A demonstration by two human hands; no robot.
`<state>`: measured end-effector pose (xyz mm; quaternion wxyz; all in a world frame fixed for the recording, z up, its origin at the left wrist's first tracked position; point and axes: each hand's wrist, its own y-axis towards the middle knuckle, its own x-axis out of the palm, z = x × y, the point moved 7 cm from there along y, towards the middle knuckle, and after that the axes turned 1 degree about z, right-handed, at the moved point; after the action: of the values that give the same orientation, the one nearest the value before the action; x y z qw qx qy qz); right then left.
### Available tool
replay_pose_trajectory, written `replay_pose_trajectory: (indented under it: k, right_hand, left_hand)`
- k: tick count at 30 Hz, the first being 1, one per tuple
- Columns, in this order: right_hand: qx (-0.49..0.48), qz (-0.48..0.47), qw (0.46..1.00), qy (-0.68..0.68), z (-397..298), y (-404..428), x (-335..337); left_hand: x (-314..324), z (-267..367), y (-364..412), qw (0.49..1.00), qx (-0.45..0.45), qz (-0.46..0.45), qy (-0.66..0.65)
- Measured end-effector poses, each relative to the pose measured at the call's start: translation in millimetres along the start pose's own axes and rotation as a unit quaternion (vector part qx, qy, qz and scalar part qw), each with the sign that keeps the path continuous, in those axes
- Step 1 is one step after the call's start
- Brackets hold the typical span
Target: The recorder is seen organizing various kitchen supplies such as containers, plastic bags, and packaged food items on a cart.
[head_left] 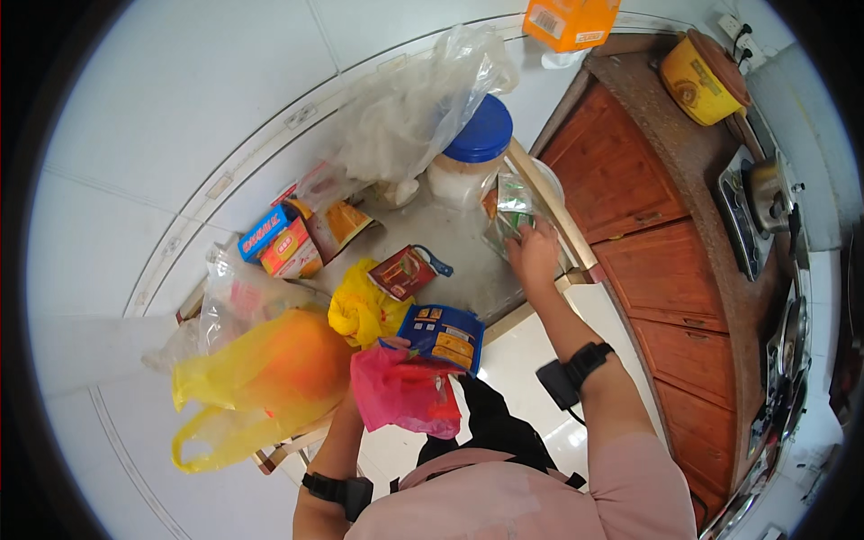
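My left hand (397,343) is mostly hidden behind a pink plastic bag (405,391) and a blue food packet (442,335), both held at the table's front edge. My right hand (536,250) reaches to the table's right end, its fingers touching a green and clear plastic packet (515,196); whether they grip it is unclear. Left of centre, a dark red packet (403,271) lies against a knotted yellow bag (361,304), beside a blue-handled tool (437,261). A large jar with a blue lid (479,131) stands behind the right hand.
A yellow bag with something orange inside (290,371) bulges over the table's left end. Behind it stand small boxes (291,248) and clear plastic bags (405,121). Wooden cabinets (641,175) and a counter with a yellow pot (702,81) and a stove (739,209) run along the right.
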<state>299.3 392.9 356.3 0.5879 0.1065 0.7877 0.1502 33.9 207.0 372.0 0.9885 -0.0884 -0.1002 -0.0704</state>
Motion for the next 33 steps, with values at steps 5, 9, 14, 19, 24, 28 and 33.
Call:
replay_pose_trajectory:
  k: [5,9,14,19,24,28,33]
  right_hand:
    - [0.166,-0.1,0.98,0.036,14.8,47.7,50.0]
    - [0.186,-0.108,0.975,0.056,13.5,40.0,70.6]
    - [-0.012,0.074,0.99,0.121,-9.5,13.2,35.1]
    - [-0.072,0.05,0.984,0.157,-19.7,-18.2,1.7]
    - [0.014,-0.025,0.987,0.161,-1.7,-17.0,4.7]
    - [0.179,-0.123,0.975,0.05,35.0,-8.0,35.2]
    - [0.149,-0.05,0.987,0.009,36.8,0.3,36.2]
  left_hand:
    - [-5.5,-8.7,-0.9,0.986,0.1,-0.052,0.121]
    - [3.4,10.9,-0.8,0.999,0.012,-0.026,0.043]
    - [3.9,11.4,7.8,0.997,-0.051,0.019,0.058]
    - [9.1,27.8,8.1,0.966,-0.06,0.027,0.251]
    - [12.2,26.7,7.1,0.976,-0.146,0.048,0.157]
    - [33.0,47.6,15.1,0.969,-0.142,0.081,0.186]
    - [57.7,74.9,27.8,0.903,0.025,0.004,0.429]
